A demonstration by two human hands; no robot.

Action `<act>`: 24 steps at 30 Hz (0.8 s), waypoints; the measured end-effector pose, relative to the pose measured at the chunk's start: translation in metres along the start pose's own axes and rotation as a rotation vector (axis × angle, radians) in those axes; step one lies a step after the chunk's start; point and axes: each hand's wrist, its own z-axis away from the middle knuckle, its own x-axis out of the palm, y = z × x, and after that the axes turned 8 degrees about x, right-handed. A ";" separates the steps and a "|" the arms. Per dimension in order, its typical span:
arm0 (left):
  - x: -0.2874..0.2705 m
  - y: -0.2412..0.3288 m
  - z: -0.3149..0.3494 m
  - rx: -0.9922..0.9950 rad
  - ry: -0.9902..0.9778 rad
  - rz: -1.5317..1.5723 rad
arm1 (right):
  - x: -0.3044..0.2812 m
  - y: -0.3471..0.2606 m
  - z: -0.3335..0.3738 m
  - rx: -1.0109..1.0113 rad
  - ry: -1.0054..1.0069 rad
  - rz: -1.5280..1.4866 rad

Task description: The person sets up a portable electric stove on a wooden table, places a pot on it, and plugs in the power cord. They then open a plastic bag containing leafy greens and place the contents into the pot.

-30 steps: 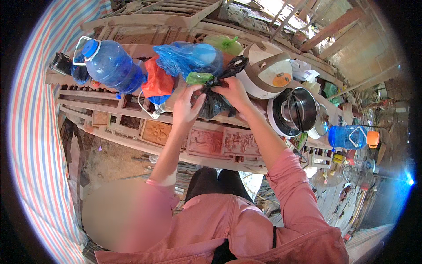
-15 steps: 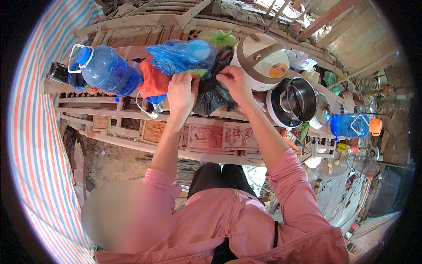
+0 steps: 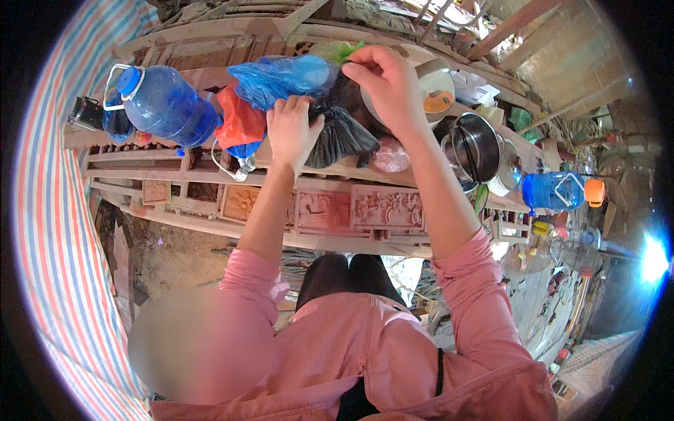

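My left hand (image 3: 289, 135) is closed at the gathered left end of a black plastic bag (image 3: 344, 139), its fingers curled beside a blue plastic bag (image 3: 277, 78). Higher up and to the right, my right hand (image 3: 388, 88) has thumb and forefinger drawn together in a pinch. Its fingertips are at the tied top of a pale green plastic bag (image 3: 328, 50); whether they grip that bag or dark plastic below it is hard to see. An orange-red bag (image 3: 240, 116) lies left of my left hand. A white rice cooker (image 3: 437, 88) stands partly behind my right hand.
A big blue water bottle (image 3: 168, 105) lies at the left. Past my right forearm are a pink-tinted clear bag (image 3: 391, 154), a dark metal pot (image 3: 477, 149) and another blue bottle (image 3: 554, 191). Everything sits on a carved wooden bench (image 3: 324, 209). Striped sheeting (image 3: 53, 210) hangs at far left.
My right hand has moved up from the black bag to the green bag's top. My left hand has shifted slightly lower on the bags. The green piece beside it is now hidden.
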 end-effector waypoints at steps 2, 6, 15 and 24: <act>0.000 -0.003 0.002 -0.001 0.048 0.089 | -0.006 0.004 -0.003 -0.119 -0.082 -0.098; 0.001 -0.023 0.025 0.062 0.125 0.209 | -0.022 0.050 0.000 0.209 0.071 0.043; 0.044 -0.066 0.092 -0.261 0.003 0.470 | 0.018 0.111 0.046 0.103 -0.225 0.222; 0.021 -0.047 0.027 0.017 0.198 0.204 | 0.049 0.084 0.007 -0.222 -0.007 0.551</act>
